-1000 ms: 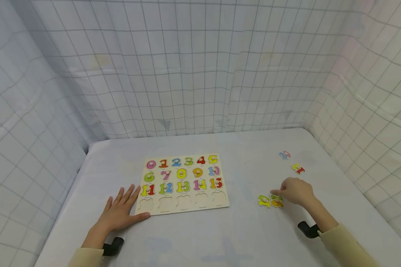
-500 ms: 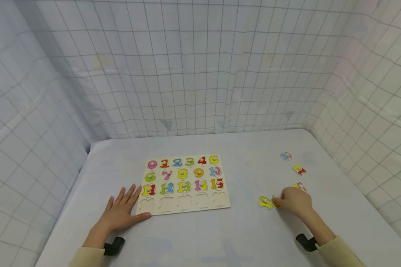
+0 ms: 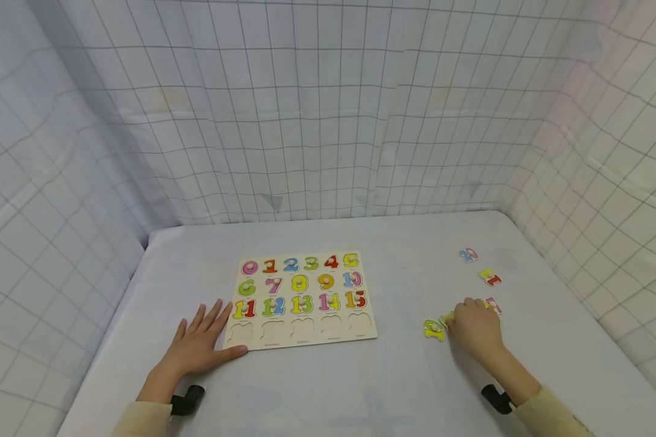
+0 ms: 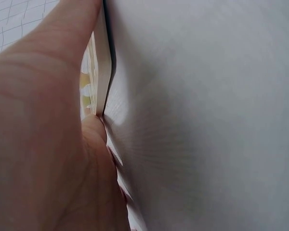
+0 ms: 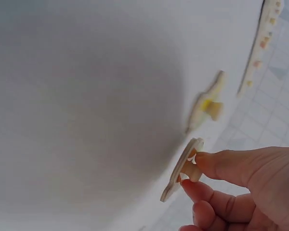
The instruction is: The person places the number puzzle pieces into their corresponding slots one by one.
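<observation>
My left hand (image 3: 194,346) lies flat with spread fingers at the lower left corner of the wooden number puzzle board (image 3: 305,331), thumb and fingers touching its edges. Peg pieces 0 to 15 sit in its upper rows; the bottom row of recesses is bare. To the right of the board, my right hand (image 3: 475,328) pinches a number puzzle piece (image 5: 176,173) by its knob between thumb and finger. In the right wrist view that piece stands tilted; its number is hidden. Close beside it on the table lies a green and yellow number piece (image 3: 434,330).
Beyond the right hand lie a yellow and pink piece (image 3: 493,305), partly covered, a yellow and red piece (image 3: 490,277) and a blue and pink piece (image 3: 468,255). White cloth (image 3: 328,394) covers the table. Gridded curtains (image 3: 328,121) surround it on the back and sides.
My right hand has come down onto the green and orange puzzle piece, gripped its knob and turned it. The yellow and pink piece has come into view behind it. My left hand stays put.
</observation>
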### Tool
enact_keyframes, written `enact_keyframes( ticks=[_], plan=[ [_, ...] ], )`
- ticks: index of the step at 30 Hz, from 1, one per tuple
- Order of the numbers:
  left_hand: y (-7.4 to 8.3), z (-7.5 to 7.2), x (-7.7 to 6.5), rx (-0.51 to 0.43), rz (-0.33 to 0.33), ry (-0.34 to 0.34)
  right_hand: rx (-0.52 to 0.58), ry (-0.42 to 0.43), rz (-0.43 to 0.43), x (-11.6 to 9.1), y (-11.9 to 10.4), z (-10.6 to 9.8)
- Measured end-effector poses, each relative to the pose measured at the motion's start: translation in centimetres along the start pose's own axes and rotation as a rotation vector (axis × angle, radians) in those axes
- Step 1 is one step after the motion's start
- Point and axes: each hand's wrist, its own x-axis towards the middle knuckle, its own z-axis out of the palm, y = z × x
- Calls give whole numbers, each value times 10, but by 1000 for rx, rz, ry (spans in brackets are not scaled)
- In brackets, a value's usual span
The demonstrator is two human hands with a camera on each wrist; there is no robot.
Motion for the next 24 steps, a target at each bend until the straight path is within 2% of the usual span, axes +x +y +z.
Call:
enact_keyframes(
  ticks=[3,7,12,16,21,24],
  plan=[
    [1,-1,0,-5,4,9,-48,26,-77,11,-10,-7],
    [4,-3,-1,-7,-3,-6,-120,35,-214,32,-40,-16],
    [5,-2,-3,17,-19,-32,-197,66,-399,53,-98,-18],
    [4,0,-3,23,-24,-28,-189,105,-522,67,-149,-17],
    [4,0,-2,20,-24,-20,-188,136,-700,76,-213,-13],
    [5,-1,-2,19,-25,-17,-196,123,-786,78,-247,-9]
  ],
)
